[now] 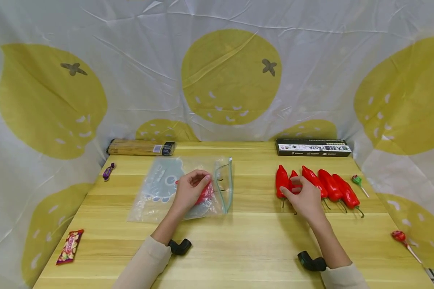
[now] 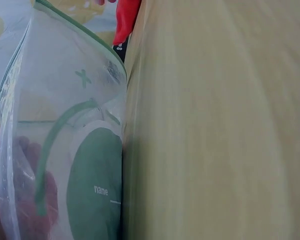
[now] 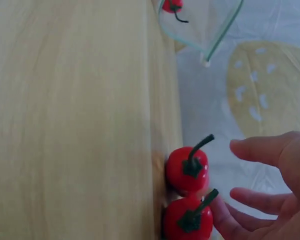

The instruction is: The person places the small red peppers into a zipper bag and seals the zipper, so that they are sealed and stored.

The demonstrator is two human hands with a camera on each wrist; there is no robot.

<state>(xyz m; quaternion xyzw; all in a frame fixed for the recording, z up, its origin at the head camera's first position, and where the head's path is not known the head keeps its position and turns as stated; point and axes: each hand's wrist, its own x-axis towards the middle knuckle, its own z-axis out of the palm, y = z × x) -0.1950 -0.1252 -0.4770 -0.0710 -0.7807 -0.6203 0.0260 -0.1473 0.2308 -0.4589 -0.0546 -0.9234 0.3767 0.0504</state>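
Note:
A clear zip bag [image 1: 150,206] with a blue-green cartoon print lies on the table, its mouth facing right. Red peppers show inside it, partly behind my left hand [image 1: 189,192], which pinches the bag's upper film. In the left wrist view the bag [image 2: 65,107] gapes open, and fingers show through the plastic. My right hand [image 1: 306,200] hovers over a row of several red peppers [image 1: 334,186]. Its thumb and fingers stand apart around a small pepper [image 1: 293,176] beside the leftmost one [image 1: 281,180]. In the right wrist view the fingertips are close to a pepper [image 3: 187,170].
A pack of thin sticks [image 1: 135,147] lies at the back left, and a black pasta box [image 1: 312,148] at the back right. A purple candy [image 1: 109,171] and a red snack packet [image 1: 70,247] are at the left; lollipops [image 1: 357,180] lie at the right. A fruit-print curtain surrounds the table.

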